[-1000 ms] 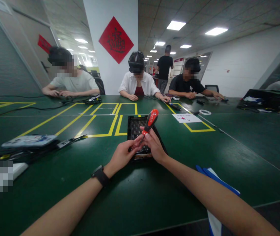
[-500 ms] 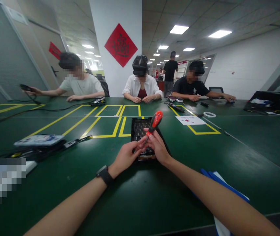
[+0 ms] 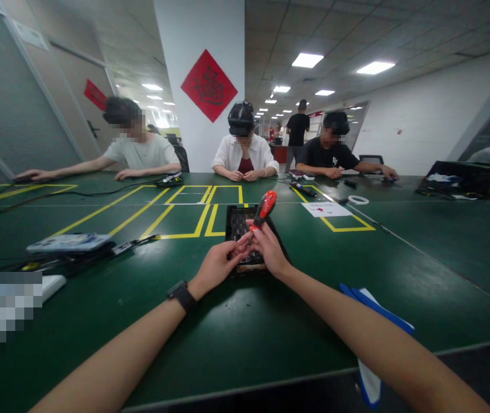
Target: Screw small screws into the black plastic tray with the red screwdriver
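A screwdriver [image 3: 266, 206] with a red and black handle is tilted over the case, its handle end up and to the right. My right hand [image 3: 269, 248] grips it low, near where the shaft begins. The fingers of my left hand [image 3: 222, 261] are pinched together at the lower end of the shaft; anything small between them is too hidden to make out. Under both hands lies a black rectangular tray-like case [image 3: 235, 217] with small pieces or a pattern inside, partly covered by my fingers.
A blue and white item [image 3: 376, 307] lies by my right forearm at the table edge. To the left are cables and a light-blue box-like item [image 3: 68, 242]. Yellow tape [image 3: 180, 236] marks the green table. A paper sheet [image 3: 327, 209] and tape roll [image 3: 358, 200] lie right. Several people are opposite.
The view has shifted slightly, so the hands and case appear a little left. The screwdriver stays held in the right hand. The person at far left has lowered an outstretched hand to the table.
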A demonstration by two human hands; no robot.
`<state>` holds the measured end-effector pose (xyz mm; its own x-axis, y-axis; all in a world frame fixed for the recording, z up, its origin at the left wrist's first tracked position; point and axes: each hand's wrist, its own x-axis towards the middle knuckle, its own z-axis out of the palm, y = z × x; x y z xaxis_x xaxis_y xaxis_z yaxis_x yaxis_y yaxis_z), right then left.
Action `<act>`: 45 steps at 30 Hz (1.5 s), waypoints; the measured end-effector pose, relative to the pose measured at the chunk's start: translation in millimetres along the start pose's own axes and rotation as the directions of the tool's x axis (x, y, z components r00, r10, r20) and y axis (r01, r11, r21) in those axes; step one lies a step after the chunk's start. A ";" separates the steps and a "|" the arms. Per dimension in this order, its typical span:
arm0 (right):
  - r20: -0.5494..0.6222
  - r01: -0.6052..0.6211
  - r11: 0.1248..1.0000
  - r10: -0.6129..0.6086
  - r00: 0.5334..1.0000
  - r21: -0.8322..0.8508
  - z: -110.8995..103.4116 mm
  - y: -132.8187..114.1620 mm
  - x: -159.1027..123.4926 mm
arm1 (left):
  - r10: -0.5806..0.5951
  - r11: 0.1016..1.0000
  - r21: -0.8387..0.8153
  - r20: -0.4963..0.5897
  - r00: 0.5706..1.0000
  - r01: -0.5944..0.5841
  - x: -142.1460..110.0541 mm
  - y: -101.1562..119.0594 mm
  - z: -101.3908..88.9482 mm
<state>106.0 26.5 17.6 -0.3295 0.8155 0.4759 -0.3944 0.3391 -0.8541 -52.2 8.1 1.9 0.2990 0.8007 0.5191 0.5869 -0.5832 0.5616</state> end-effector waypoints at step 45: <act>0.001 0.018 0.999 -0.017 1.000 -0.036 2.2 1.8 0.5 | -0.028 1.000 0.003 -0.002 1.000 0.028 0.7 -0.7 -1.1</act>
<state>103.2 26.5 16.7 -0.3233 0.8089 0.4910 -0.3687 0.3702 -0.8527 -53.3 8.9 2.6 0.2812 0.8162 0.5048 0.5973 -0.5605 0.5736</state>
